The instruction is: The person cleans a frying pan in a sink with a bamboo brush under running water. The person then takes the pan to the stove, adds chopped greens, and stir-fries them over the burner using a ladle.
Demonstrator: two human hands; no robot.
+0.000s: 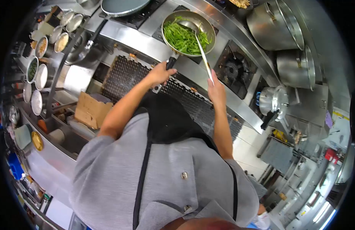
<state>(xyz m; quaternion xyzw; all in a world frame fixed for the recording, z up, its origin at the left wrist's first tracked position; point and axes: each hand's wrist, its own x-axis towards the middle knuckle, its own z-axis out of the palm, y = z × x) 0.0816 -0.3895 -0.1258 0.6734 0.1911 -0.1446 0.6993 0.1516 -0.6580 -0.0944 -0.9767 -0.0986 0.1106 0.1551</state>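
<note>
My left hand (161,73) is closed around the black handle of a frying pan (211,28) on the stove. Chopped green vegetables (181,38) fill much of the pan. In my right hand (216,89) is the long handle of a metal ladle (202,51), whose bowl rests among the greens at the pan's far side. The ladle slants from the pan down toward my right hand.
A bare gas burner (234,69) lies right of the pan. Large steel pots (271,27) and a pressure cooker (270,100) stand farther right. Another frying pan (123,7) is at the upper left. Ingredient bowls (41,76) line the left counter, near a cardboard box (91,110).
</note>
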